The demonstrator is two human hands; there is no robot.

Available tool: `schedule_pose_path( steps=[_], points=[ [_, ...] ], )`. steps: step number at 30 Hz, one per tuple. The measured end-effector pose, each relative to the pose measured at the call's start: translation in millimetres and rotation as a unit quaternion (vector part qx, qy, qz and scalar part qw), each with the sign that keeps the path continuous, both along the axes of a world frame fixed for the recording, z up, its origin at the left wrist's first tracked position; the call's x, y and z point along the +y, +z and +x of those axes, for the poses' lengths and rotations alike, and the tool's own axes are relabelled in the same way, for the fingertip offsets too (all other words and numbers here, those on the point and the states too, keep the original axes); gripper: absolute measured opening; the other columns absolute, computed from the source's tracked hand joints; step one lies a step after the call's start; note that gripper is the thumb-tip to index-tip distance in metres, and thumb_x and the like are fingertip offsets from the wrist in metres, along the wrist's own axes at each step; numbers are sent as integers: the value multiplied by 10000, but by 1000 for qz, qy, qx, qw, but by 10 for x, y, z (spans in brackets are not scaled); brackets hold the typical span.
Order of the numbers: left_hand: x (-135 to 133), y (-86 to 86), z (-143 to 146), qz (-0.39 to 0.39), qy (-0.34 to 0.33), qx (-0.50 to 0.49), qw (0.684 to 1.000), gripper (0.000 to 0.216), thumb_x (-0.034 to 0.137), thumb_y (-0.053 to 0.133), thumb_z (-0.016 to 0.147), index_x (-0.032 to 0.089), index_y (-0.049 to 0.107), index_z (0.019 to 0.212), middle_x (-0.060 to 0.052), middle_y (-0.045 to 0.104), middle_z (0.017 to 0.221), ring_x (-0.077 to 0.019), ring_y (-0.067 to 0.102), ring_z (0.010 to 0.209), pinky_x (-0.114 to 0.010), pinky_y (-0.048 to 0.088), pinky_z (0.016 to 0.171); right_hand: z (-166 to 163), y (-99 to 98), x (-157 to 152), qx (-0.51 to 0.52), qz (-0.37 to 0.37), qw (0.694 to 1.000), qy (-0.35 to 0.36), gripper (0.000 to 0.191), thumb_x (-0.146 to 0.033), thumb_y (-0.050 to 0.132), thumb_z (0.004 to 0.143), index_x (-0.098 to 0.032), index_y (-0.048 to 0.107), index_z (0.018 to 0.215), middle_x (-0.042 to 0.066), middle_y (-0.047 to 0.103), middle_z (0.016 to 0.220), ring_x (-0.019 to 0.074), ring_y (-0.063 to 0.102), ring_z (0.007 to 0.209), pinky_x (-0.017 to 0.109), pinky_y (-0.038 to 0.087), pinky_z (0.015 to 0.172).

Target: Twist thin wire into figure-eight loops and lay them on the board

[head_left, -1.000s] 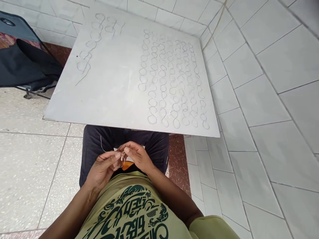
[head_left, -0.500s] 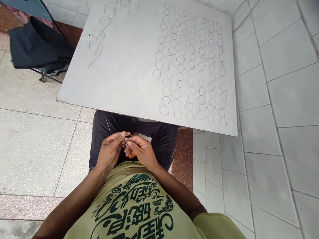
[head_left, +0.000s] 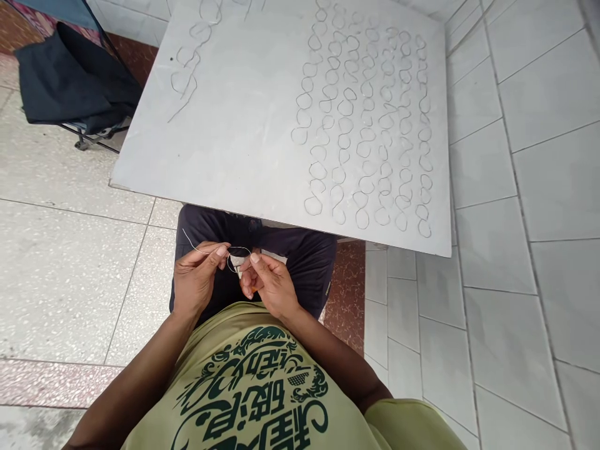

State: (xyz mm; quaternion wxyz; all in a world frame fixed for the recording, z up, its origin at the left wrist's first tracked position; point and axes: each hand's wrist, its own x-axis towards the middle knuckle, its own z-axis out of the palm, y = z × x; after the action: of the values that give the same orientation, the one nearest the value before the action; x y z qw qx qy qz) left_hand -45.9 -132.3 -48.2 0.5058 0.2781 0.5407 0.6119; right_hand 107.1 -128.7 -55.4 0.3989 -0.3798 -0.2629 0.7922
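My left hand and my right hand meet over my lap, just below the near edge of a grey board. Both pinch a thin wire that curves into a small loop between the fingertips. A loose end of the wire sticks out up and left past my left thumb. Something small and orange shows under my right fingers. On the board lie several rows of bent wire loops, with a shorter chain of loops at its far left.
A dark bag on a folding stand sits on the floor at the upper left. White wall tiles run along the right side. Speckled floor tiles lie to the left of my knees.
The view has shifted a little. My fingertips have drawn slightly apart, and the wire between them now shows as an open loop. The wire's loose end now points further left.
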Motion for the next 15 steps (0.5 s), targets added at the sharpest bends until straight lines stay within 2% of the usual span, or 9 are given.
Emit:
schedule_pose_path(
  steps=[6, 10, 15],
  points=[
    [3, 53, -194, 74, -42, 139, 987, 39, 258, 880, 788, 257, 858, 820, -56, 759, 829, -178, 653, 779, -311, 504, 742, 13, 89, 22, 27, -37, 999, -12, 408, -568, 750, 891, -184, 659, 790, -22, 624, 587, 112, 576, 445, 210, 399, 370],
    [37, 80, -366, 118, -153, 170, 966, 72, 198, 871, 797, 238, 864, 857, -64, 766, 810, -179, 664, 745, -314, 522, 715, 74, 109, 51, 0, -58, 998, 5, 410, -550, 774, 871, -167, 665, 774, -14, 646, 576, 111, 589, 430, 196, 406, 355],
    [117, 2, -534, 130, -275, 134, 943, 130, 127, 849, 809, 221, 857, 899, -68, 764, 814, -167, 667, 741, -285, 523, 664, 155, 88, 75, -30, -60, 997, 32, 419, -558, 778, 857, -163, 669, 771, -12, 660, 575, 107, 598, 427, 186, 417, 359]
  ],
)
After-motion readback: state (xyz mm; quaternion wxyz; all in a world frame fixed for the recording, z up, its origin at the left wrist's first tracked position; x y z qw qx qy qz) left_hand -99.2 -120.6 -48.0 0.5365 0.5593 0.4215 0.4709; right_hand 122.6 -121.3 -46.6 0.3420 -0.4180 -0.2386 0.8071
